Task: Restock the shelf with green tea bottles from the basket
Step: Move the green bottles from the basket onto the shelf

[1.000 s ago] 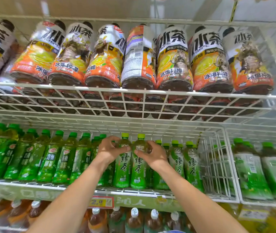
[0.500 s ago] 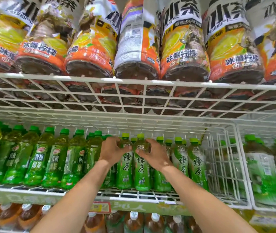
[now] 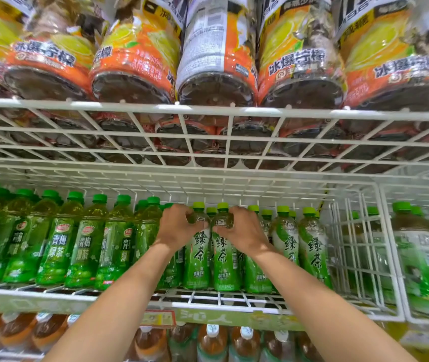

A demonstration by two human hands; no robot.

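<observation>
Left hand [image 3: 178, 227]: fingers curled round the shoulder of the left green tea bottle [image 3: 197, 253]. Right hand [image 3: 243, 232]: same grip on the right green tea bottle [image 3: 226, 257]. Both bottles are upright and touching on the middle shelf [image 3: 129, 292], 6 o'clock from frame centre. Basket not in view. Suggest sliding both straight back together, bases flat on the wire and labels out, then letting go.

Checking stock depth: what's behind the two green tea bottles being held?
One further green cap shows between them. Any more are hidden by the front bottles, the left hand and the right hand.
</observation>
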